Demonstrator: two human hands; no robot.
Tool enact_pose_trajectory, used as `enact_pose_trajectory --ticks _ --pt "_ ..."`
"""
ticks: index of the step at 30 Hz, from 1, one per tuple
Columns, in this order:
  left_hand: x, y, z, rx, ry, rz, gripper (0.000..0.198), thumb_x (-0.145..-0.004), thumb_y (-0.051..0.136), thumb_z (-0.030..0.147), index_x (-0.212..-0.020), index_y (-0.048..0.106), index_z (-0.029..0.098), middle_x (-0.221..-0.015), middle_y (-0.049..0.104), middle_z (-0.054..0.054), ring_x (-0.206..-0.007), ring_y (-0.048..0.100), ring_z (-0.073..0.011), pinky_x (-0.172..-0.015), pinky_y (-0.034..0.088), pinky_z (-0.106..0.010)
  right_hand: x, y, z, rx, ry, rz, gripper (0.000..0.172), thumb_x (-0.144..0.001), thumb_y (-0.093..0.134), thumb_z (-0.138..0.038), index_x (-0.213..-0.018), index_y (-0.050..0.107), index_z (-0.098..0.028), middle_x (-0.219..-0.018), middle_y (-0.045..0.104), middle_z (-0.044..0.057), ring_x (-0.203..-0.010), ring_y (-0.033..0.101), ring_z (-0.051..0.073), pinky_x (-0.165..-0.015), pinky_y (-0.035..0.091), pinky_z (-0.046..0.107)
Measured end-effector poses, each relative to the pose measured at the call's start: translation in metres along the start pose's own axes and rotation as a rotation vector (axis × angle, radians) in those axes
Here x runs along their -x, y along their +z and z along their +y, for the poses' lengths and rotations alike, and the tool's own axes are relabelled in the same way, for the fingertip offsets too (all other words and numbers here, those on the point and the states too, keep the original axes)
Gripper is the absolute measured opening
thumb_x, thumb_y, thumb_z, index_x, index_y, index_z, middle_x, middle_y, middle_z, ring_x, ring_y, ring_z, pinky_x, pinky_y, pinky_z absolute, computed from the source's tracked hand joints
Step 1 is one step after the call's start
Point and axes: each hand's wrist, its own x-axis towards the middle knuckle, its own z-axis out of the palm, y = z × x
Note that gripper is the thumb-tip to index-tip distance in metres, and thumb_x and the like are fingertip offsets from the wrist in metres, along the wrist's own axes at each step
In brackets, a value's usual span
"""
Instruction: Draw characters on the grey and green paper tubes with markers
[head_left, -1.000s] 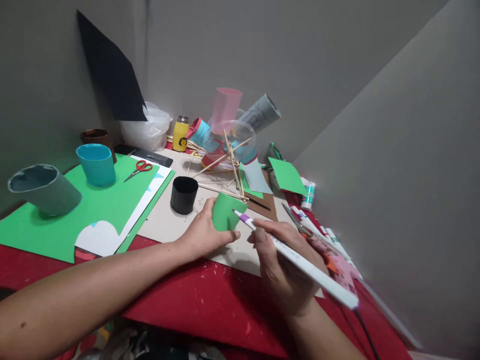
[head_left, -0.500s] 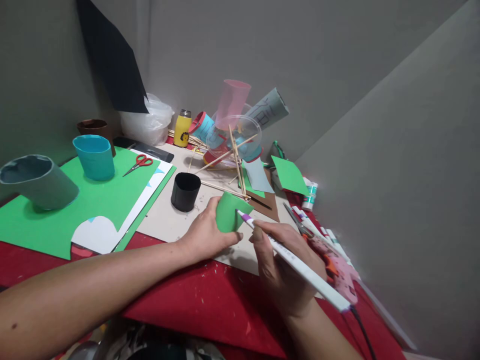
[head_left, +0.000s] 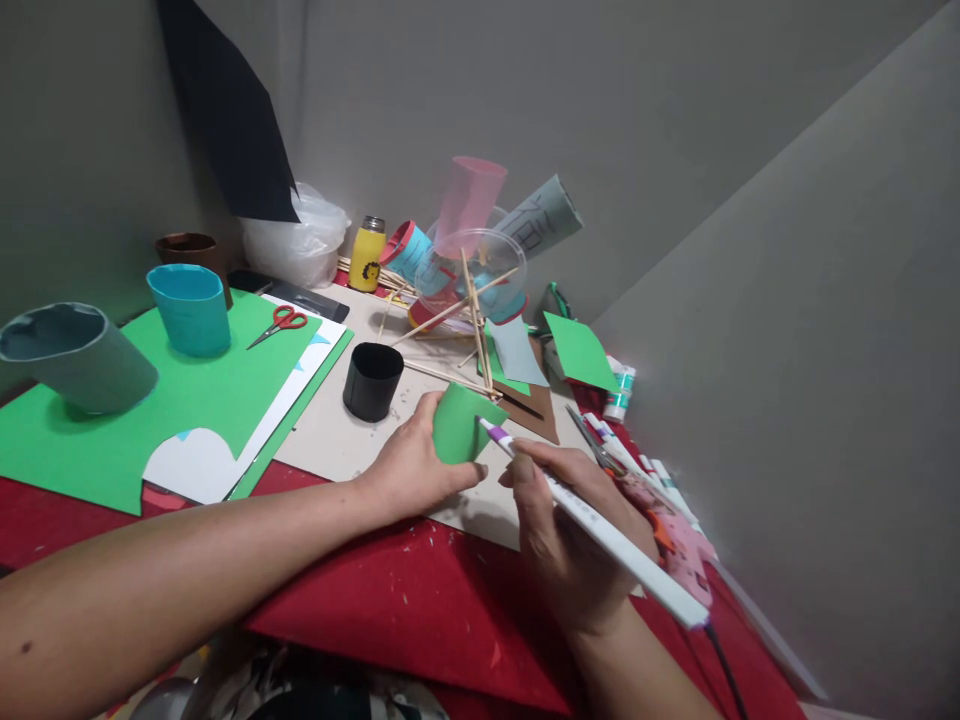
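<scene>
My left hand (head_left: 409,465) is wrapped round a small green paper cylinder (head_left: 459,424) that rests on the beige cardboard (head_left: 330,440). My right hand (head_left: 570,535) grips a long white pen-like tool (head_left: 600,525) with a purple tip. That tip touches the right side of the green cylinder. A black paper cup (head_left: 371,381) stands just left of my left hand.
Green paper sheets (head_left: 187,400) at left carry a teal cup (head_left: 190,309), a grey-green cup (head_left: 75,355) and red scissors (head_left: 277,325). A skewer-and-cup structure (head_left: 469,270) stands behind. A pink glue gun (head_left: 675,545) and markers lie at right, by the grey wall.
Both hands stay in place on the green cylinder and the tool. The view has shifted slightly, so everything sits a little further right and up.
</scene>
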Motion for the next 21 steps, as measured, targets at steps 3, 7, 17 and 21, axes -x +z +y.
enact_pose_trajectory --ticks 3,7,17,21 --pt "-0.0001 -0.0003 -0.0002 0.026 0.015 -0.006 0.067 -0.067 0.08 0.032 -0.125 0.047 0.021 -0.104 0.067 -0.007 -0.092 0.064 -0.0251 -0.082 0.052 -0.04 -0.0012 -0.0008 -0.0018 -0.016 -0.004 -0.002 0.016 -0.09 0.062 -0.011 -0.102 0.067 -0.02 -0.08 0.073 0.002 -0.068 0.071 0.015 -0.065 0.056 0.026" --pt "0.0008 -0.002 0.0021 0.025 -0.022 -0.024 0.071 -0.067 0.079 0.031 -0.128 0.045 0.02 -0.099 0.066 -0.005 -0.087 0.064 -0.0239 -0.078 0.051 -0.038 -0.0004 -0.0022 -0.0021 -0.019 0.02 -0.012 0.014 -0.09 0.061 -0.013 -0.101 0.067 -0.021 -0.079 0.073 0.002 -0.067 0.071 0.015 -0.062 0.056 0.026" --pt "0.0012 -0.0049 0.004 0.06 -0.043 -0.04 0.068 -0.067 0.077 0.028 -0.126 0.045 0.02 -0.096 0.065 -0.003 -0.083 0.063 -0.0215 -0.073 0.05 -0.034 0.0031 -0.0044 -0.0033 -0.097 0.14 -0.028 0.008 -0.088 0.065 -0.017 -0.094 0.07 -0.02 -0.079 0.073 0.002 -0.066 0.069 0.015 -0.059 0.055 0.026" --pt "0.0002 -0.006 0.0034 0.028 -0.034 -0.017 0.067 -0.068 0.076 0.029 -0.126 0.045 0.019 -0.094 0.065 -0.003 -0.082 0.062 -0.0222 -0.073 0.05 -0.035 0.0033 -0.0047 0.0032 -0.389 0.403 0.053 0.007 -0.088 0.066 -0.023 -0.09 0.072 -0.019 -0.066 0.068 0.0 -0.056 0.065 0.014 -0.053 0.053 0.026"
